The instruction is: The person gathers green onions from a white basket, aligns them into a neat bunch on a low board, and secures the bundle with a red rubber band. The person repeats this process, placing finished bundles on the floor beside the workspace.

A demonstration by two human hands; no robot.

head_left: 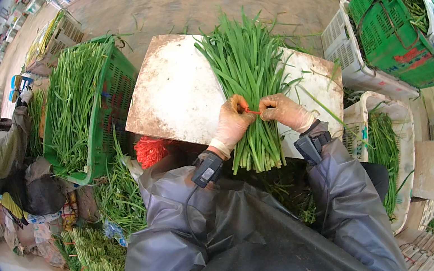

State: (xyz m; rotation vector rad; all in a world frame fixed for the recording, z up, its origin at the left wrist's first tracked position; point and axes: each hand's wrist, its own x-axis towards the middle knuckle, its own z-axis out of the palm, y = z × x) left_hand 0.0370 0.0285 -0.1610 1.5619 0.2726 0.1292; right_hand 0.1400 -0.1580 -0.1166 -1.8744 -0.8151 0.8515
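Note:
A thick bunch of flat green leaves, looking like garlic chives (248,62), lies across a worn white board (172,86), its pale cut ends toward me. Around its lower part runs a thin red tie (251,112). My left hand (231,122), in a thin translucent glove, is closed on the tie at the bunch's left side. Gloved the same way, my right hand (286,112) pinches the tie's other end at the right side. Both hands rest against the stems. Whether the tie is knotted is hidden by my fingers.
Left of the board, a green crate (115,100) is heaped with loose leaves, and a bundle of red ties (150,150) hangs nearby. Tied bunches (95,262) stand lower left. A person (11,162) works at far left. At right are a white crate (402,123) and a green crate (394,33).

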